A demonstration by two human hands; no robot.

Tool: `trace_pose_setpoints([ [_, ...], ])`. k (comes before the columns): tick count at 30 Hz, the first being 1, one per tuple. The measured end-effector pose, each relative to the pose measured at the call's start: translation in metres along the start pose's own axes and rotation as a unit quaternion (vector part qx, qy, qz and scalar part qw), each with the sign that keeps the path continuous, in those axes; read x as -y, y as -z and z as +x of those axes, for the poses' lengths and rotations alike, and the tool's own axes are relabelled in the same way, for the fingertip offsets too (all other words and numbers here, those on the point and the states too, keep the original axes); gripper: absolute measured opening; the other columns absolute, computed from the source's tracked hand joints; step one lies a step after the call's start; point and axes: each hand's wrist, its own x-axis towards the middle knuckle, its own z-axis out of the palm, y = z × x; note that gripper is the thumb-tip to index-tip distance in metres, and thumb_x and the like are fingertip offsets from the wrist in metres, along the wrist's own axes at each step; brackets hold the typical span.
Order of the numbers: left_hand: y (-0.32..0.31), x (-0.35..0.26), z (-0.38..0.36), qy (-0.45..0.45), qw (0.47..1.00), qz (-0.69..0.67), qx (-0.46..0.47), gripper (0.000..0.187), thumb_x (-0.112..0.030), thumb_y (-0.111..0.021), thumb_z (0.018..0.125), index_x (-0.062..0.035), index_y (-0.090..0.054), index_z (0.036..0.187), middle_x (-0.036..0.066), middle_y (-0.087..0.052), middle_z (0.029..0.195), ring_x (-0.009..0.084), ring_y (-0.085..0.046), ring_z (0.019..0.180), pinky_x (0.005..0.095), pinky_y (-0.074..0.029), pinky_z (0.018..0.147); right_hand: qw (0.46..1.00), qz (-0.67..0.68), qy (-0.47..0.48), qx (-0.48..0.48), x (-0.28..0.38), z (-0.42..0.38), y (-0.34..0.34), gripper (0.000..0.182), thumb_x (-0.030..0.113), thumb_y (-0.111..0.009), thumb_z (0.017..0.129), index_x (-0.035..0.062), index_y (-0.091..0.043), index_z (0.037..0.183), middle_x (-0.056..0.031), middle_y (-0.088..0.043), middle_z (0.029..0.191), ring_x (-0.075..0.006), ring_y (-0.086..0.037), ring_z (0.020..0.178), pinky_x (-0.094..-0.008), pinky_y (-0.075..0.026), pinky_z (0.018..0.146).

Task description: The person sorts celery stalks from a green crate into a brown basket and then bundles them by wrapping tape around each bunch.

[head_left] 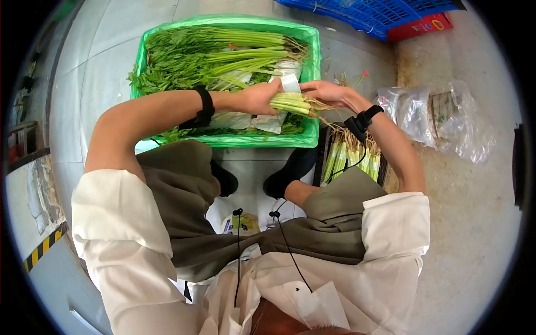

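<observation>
My left hand [259, 97] is closed around a bunch of celery [293, 104], with the pale stalk ends and stringy roots pointing right. My right hand [326, 92] is at the root end, its fingers stretched toward the bunch. Between the fingertips of both hands shows a piece of white paper [290, 83]. Below the hands is a green-lined crate [223, 143]. Leafy celery [245, 57] lies in it, leaves to the left and roots to the right, with more white paper among the stalks.
Beside my right knee a dark crate holds upright celery stalks [365, 159], roots up. Clear plastic bags [441, 117] lie on the floor to the right. A blue crate [368, 14] and a red box [420, 27] are at the top. A printed packet [240, 223] lies between my feet.
</observation>
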Motion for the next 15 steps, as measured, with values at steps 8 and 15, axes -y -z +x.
trace_pose_setpoints([
  [8, 0.041, -0.016, 0.0, 0.036, 0.99, -0.135, 0.035, 0.067, -0.008, -0.075, 0.071, -0.0003, -0.03, 0.121, 0.018, -0.064, 0.103, 0.025, -0.059, 0.092, 0.0362, -0.048, 0.077, 1.0, 0.021, 0.021, -0.001, 0.008, -0.029, 0.001, 0.049, 0.036, -0.038, 0.103, 0.0033, -0.042, 0.139, -0.0146, -0.056, 0.125, -0.0231, -0.062, 0.101, -0.033, -0.053, 0.091],
  [15, 0.069, -0.015, 0.007, 0.092, 0.947, -0.297, 0.083, 0.059, -0.007, -0.073, 0.077, -0.0019, -0.032, 0.119, 0.01, -0.063, 0.088, 0.0138, -0.06, 0.069, 0.0283, -0.049, 0.062, 0.98, 0.089, 0.176, 0.001, -0.006, -0.009, -0.025, 0.058, 0.035, -0.058, 0.095, 0.0015, -0.039, 0.138, -0.0135, -0.053, 0.129, -0.0229, -0.054, 0.115, -0.0353, -0.046, 0.095],
])
